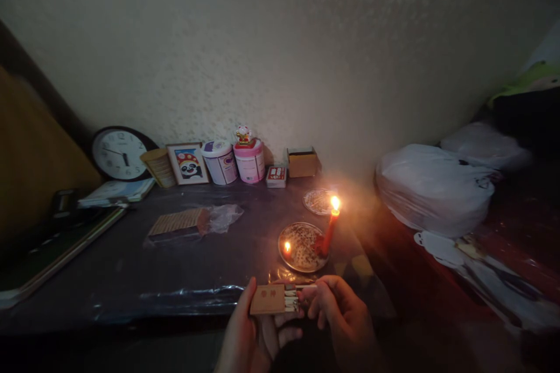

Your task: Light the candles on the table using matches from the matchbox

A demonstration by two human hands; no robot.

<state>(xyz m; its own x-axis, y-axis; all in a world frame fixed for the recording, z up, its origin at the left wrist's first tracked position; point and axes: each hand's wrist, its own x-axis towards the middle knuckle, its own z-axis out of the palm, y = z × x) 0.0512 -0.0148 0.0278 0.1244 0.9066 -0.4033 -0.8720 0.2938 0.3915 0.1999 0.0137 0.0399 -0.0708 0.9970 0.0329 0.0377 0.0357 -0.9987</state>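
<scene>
My left hand holds a brown matchbox from below, with the thumb along its left edge. The box's tray is slid out to the right, and several pale matches show in it. At that end my right hand pinches a thin match between thumb and forefinger; its tip is hard to make out. Just beyond the hands is a round metal plate. A tall lit red candle leans to the right at its right edge, and a short lit candle burns at its left.
Another round plate sits behind. A plastic-wrapped matchbox pack lies left on the dark table. A clock, picture frame, tins and small boxes line the wall. White plastic bags stand right.
</scene>
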